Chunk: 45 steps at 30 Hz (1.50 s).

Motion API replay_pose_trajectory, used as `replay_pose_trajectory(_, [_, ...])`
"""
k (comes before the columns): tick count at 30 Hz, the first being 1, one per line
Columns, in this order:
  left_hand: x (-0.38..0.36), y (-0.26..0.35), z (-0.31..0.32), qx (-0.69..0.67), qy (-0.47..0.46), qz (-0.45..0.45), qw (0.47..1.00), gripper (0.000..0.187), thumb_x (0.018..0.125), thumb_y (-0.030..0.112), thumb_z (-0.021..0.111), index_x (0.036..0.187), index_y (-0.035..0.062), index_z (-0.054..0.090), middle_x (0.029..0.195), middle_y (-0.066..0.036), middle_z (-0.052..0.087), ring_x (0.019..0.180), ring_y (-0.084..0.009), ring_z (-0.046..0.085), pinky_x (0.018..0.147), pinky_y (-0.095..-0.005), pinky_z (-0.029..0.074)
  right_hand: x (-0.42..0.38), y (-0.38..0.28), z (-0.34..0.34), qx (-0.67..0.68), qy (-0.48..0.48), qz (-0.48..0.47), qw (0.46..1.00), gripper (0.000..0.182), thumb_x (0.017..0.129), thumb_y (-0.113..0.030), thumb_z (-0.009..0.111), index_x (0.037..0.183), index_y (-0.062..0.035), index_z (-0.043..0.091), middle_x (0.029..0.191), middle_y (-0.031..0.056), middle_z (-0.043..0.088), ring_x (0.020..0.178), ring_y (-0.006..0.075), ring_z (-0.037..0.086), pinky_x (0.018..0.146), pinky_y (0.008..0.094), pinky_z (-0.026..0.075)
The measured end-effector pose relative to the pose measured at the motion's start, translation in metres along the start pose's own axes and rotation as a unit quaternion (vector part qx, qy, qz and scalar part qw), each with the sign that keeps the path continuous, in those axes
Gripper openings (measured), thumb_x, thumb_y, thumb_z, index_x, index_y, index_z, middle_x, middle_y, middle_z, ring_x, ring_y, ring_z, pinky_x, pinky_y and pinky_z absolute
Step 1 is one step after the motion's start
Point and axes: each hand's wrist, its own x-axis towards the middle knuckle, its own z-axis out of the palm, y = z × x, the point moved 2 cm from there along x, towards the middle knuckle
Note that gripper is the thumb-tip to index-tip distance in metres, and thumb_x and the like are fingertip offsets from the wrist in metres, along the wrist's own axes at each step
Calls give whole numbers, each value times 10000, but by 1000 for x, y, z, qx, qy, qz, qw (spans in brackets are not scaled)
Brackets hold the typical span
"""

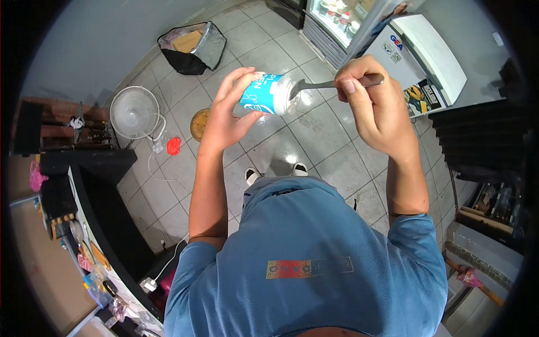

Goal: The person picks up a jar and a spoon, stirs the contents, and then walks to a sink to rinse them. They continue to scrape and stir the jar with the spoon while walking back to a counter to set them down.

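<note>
My left hand [227,109] is wrapped around a clear jar [285,96] with a blue and white label, tilted on its side with its mouth facing right. In my right hand [373,104] a metal spoon [320,86] is pinched by its handle between thumb and fingers. The spoon's head reaches into the jar's mouth, so its tip is partly hidden. Both hands are held up in front of my chest, above the tiled floor. What the jar contains cannot be made out.
A black insulated bag [193,48] stands open on the floor. To the left are a white mesh-like fan [135,112], a red item [174,146] and a cable. A lit fridge [337,25] and white chest freezer [429,56] stand ahead right. A cluttered counter [62,281] runs along the left.
</note>
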Motion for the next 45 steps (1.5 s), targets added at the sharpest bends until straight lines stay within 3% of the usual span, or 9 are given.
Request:
replay_pose_trajectory(5, [-9,-8,-32,20,12,2,1000,715,632,0,833,1297,84,584,1346,-141,530,1225,-316,541,1004,-394,456,23,-16,26,-45,-55,-61,996,112,957,-121,594,951,-15,562,736,103,586,644,238,594,594,331,458])
replay_pose_trajectory(11, [-18,-24,-51,15,12,-11,1000,725,626,4,827,1303,79,579,1343,-135,531,1229,-314,537,1014,-395,451,38,-18,57,-41,-90,-40,994,135,951,-149,609,952,-24,558,760,135,608,668,282,613,610,349,472])
replay_pose_trajectory(16, [-24,-40,-59,-10,19,-29,999,714,652,72,852,1308,38,571,1362,-130,507,1240,-268,531,1016,-376,444,47,-20,64,-46,-91,-32,994,143,948,-153,613,963,-22,556,743,135,605,649,286,610,592,365,467])
replay_pose_trajectory(23, [-24,-40,-67,13,18,-3,1000,724,644,44,844,1315,45,572,1371,-135,498,1257,-275,519,1030,-383,441,52,-20,75,-47,-103,-40,993,151,955,-165,610,962,-19,569,734,130,604,630,275,609,576,360,464])
replay_pose_trajectory(25, [-26,-39,-66,-1,26,-37,999,740,653,11,836,1335,38,551,1371,-145,494,1259,-263,516,1039,-374,438,52,-19,76,-43,-108,-36,993,152,956,-164,610,960,-18,570,740,130,607,630,274,611,577,356,467])
replay_pose_trajectory(32, [-29,-44,-61,-144,50,-83,985,788,717,-23,815,1401,-38,426,1359,-132,500,1248,-216,512,1047,-347,431,45,-21,67,3,-4,-114,993,103,914,-60,662,966,-4,593,800,93,663,674,179,651,597,277,504])
replay_pose_trajectory(34, [-34,-48,-57,-292,57,-171,939,795,750,-23,797,1426,-47,378,1348,-115,514,1240,-200,516,1044,-340,426,42,-18,66,5,47,-159,986,72,917,-5,650,964,25,604,821,96,687,689,139,671,563,234,507])
replay_pose_trajectory(40, [-36,-44,-50,-307,18,-174,935,782,785,3,786,1437,-44,357,1373,-136,496,1243,-194,519,1045,-333,437,44,-24,73,-44,150,-135,978,46,954,-28,612,967,17,604,671,66,658,534,88,620,480,209,459])
replay_pose_trajectory(45, [-36,-41,-52,-320,12,-185,929,789,778,9,791,1440,-39,362,1371,-126,500,1250,-189,513,1057,-332,425,49,-20,75,-38,172,-108,978,47,957,-30,603,971,15,606,661,50,655,535,79,617,481,203,452])
